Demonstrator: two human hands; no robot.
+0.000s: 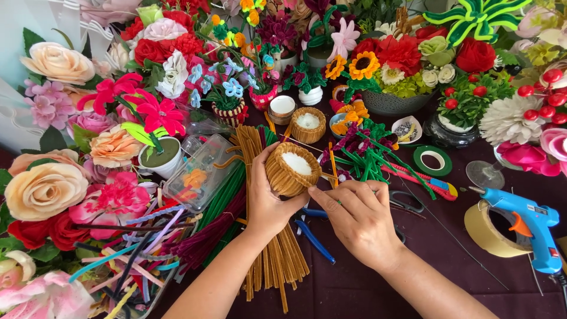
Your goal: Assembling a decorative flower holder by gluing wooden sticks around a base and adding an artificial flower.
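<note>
Here the left hand [269, 201] cups the tan pot [292, 169]; the right hand [357, 218] pinches its rim.

Both bare forearms extended up from the lower edge and angled toward each other, left hand [269, 198] cupped with fingers curled upward in a closed grasp, right hand [357, 220] held palm down, fingers bent, fingertips pinched beside the left hand
</note>
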